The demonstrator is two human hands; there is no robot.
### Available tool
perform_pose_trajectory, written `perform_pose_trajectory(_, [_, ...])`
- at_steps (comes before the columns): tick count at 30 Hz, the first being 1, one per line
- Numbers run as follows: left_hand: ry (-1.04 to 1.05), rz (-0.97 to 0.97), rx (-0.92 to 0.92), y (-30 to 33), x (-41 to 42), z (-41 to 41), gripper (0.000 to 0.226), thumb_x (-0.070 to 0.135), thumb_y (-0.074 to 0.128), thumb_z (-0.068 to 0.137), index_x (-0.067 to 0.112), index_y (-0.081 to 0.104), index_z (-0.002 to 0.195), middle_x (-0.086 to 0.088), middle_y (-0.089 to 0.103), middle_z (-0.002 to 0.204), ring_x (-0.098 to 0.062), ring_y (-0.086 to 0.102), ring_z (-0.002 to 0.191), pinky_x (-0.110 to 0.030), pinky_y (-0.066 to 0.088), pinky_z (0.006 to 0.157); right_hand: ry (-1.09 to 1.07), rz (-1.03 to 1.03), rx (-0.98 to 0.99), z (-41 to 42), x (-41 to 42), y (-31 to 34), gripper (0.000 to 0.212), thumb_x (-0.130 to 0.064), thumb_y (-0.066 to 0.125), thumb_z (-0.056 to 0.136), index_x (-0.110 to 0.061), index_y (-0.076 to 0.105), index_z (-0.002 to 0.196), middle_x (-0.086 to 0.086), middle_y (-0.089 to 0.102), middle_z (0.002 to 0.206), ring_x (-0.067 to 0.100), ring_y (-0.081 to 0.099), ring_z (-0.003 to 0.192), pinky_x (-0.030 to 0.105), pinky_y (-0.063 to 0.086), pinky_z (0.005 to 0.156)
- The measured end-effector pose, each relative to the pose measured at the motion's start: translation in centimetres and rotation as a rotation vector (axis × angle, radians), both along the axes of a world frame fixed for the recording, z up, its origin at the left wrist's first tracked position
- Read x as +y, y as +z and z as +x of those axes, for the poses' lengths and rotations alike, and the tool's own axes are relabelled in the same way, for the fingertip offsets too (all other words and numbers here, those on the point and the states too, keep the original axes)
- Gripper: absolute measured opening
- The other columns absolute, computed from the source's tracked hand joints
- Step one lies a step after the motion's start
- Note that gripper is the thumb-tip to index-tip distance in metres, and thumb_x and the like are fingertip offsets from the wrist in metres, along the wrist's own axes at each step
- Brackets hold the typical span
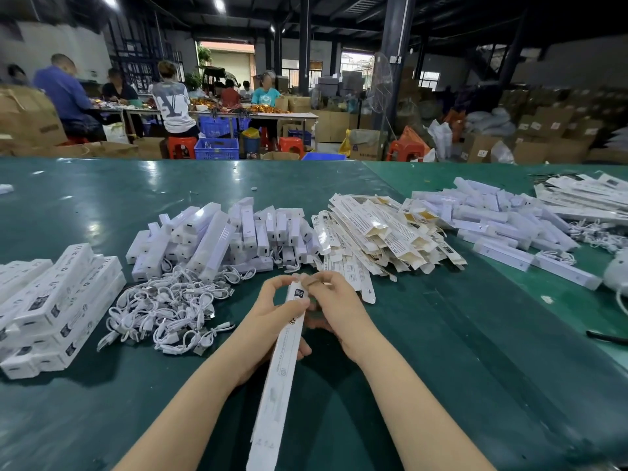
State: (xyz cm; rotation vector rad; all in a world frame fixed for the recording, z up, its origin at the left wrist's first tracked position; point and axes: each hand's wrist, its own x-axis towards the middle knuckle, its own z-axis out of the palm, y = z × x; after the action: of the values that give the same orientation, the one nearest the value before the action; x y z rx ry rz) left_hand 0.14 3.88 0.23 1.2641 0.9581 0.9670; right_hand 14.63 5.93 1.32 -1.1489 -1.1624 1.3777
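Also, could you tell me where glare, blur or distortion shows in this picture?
Head view: ceiling lamps leave white glare patches on the green table. Head view: the wide lens stretches the long white box toward the bottom edge. Head view: the left hand and right hand look sharp; the people behind are soft, the roof dark.

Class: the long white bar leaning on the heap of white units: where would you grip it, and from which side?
Probably mid-length, across its narrow width, from above on the near side. The long white bar lies tilted atop the heap of white units, long edges free, while its lower end sits among the cables.
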Motion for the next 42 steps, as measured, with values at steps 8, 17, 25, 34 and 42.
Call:
perform_pose_trajectory(8, [0.006, -0.054, 0.017, 0.39, -0.19, 0.18, 0.028, 0.026, 0.061, 0.095, 0.024, 0.045, 0.119, -0.012, 0.067, 0.065, -0.026, 0.064, 0.052, -0.029, 0.052, 0.047, 0.11, 0.057, -0.119, 0.01, -0.33, 0.16, 0.026, -0.037, 0.059, 0.095, -0.013, 0.062, 0.085, -0.002, 0.064, 0.067, 0.011, 0.053, 0.053, 0.021, 0.048, 0.052])
perform_pose_trajectory(17, [0.003, -0.073, 0.009, 0.31, -0.07, -0.02, 0.046, 0.038, 0.071, 0.08, 0.025, 0.046, 0.117, -0.014, 0.07, 0.075, -0.028, 0.066, 0.058, -0.031, 0.053, 0.051, 0.091, 0.036, -0.128, -0.03, -0.58, 0.5, 0.027, -0.04, 0.059, 0.095, -0.013, 0.062, 0.091, -0.001, 0.063, 0.069, 0.011, 0.051, 0.05, 0.021, 0.046, 0.05])
perform_pose_trajectory(25, [-0.004, -0.053, 0.01, 0.58, -0.35, 0.1, 0.035, 0.031, 0.066, 0.093, 0.026, 0.043, 0.119, -0.014, 0.072, 0.077, -0.028, 0.065, 0.057, -0.03, 0.053, 0.05, -0.002, -0.025, 0.047, 0.13, -0.2, 0.36, 0.011, -0.026, 0.059, 0.095, -0.029, 0.069, 0.096, 0.003, 0.071, 0.081, 0.015, 0.06, 0.064, 0.028, 0.045, 0.054])
perform_pose_trajectory(34, [-0.003, -0.045, -0.013, 0.76, -0.58, 0.2, 0.042, 0.028, 0.067, 0.091, 0.033, 0.04, 0.123, -0.017, 0.073, 0.087, -0.027, 0.066, 0.057, -0.029, 0.053, 0.05, 0.083, -0.055, 0.139, 0.52, -0.12, 0.41, 0.017, -0.016, 0.055, 0.094, -0.017, 0.072, 0.089, 0.004, 0.069, 0.072, 0.014, 0.06, 0.058, 0.028, 0.043, 0.052])
perform_pose_trajectory(42, [-0.024, -0.03, 0.014, 0.53, -0.4, 0.07, 0.04, 0.029, 0.066, 0.092, 0.034, 0.044, 0.125, -0.01, 0.074, 0.086, -0.027, 0.068, 0.061, -0.03, 0.054, 0.052, 0.102, -0.047, 0.137, 0.5, -0.21, 0.47, 0.016, -0.016, 0.056, 0.094, -0.01, 0.071, 0.095, 0.006, 0.068, 0.072, 0.014, 0.058, 0.056, 0.027, 0.041, 0.049])
